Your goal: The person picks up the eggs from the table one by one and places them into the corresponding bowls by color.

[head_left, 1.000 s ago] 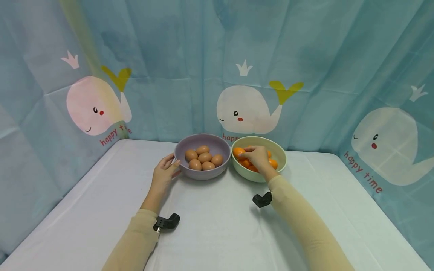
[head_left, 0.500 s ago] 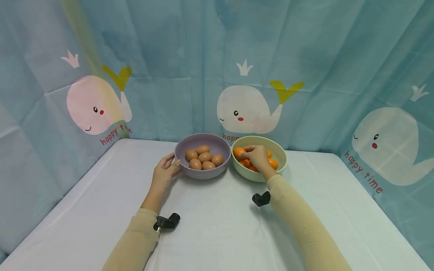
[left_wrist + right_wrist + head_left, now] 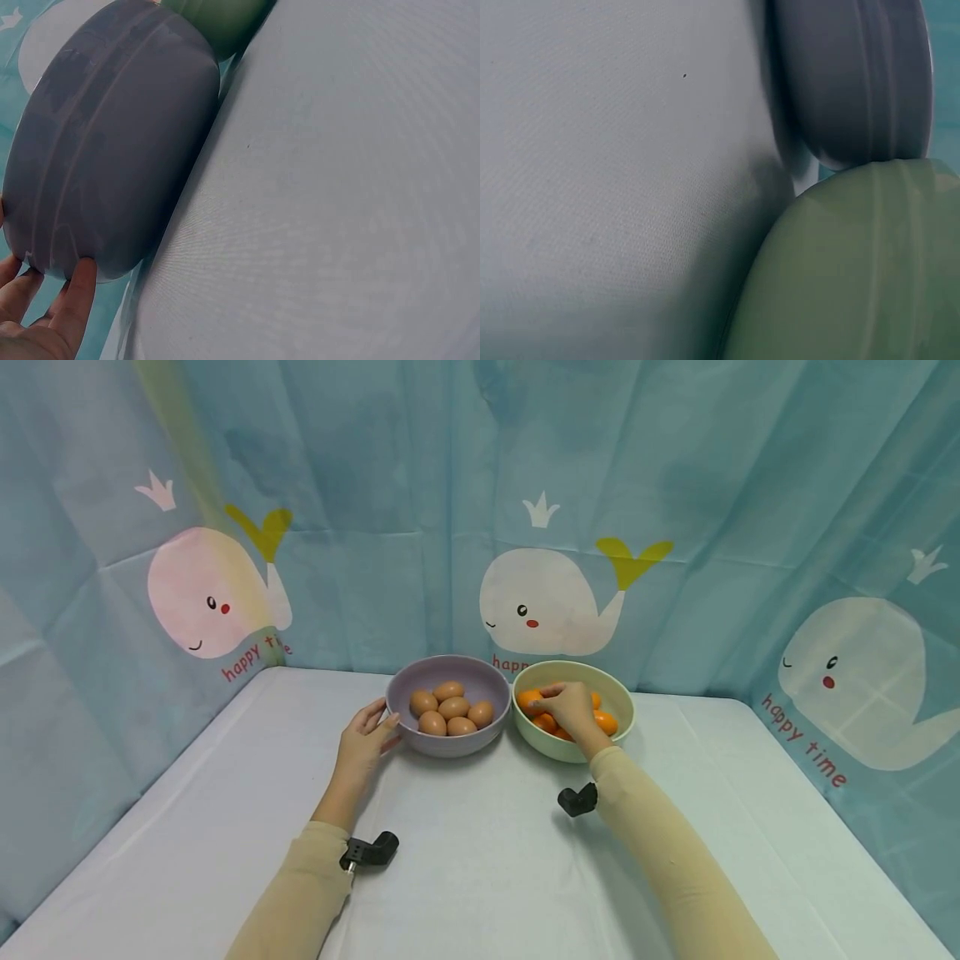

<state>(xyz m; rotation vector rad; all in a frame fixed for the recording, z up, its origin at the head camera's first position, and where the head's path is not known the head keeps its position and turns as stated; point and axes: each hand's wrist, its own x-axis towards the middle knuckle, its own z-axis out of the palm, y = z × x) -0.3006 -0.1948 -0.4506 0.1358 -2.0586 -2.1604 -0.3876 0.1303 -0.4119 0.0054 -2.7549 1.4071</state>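
At the back of the table stands a purple bowl (image 3: 408, 677) with several brown eggs (image 3: 453, 708) in it. The fingertips of my left hand (image 3: 362, 742) touch this bowl's outer left side, with the thumb near its rim. Right beside it is a pale green bowl (image 3: 618, 693) holding several small oranges (image 3: 604, 722). My right hand (image 3: 572, 706) reaches into the green bowl and pinches an orange (image 3: 529, 700) at its left side. The hand covers part of the other fruit. In the right wrist view only the bowls' outer walls show, not the hand.
A white cloth covers the table (image 3: 480, 860). Behind the bowls hangs a blue curtain (image 3: 360, 593) printed with whales, which also runs along both sides. The two bowls stand against each other. A black wrist mount (image 3: 577, 800) sits on each sleeve.
The oranges in the green bowl have shifted slightly, including the one at the right and the one under my right fingers. My left hand and both bowls stay put.
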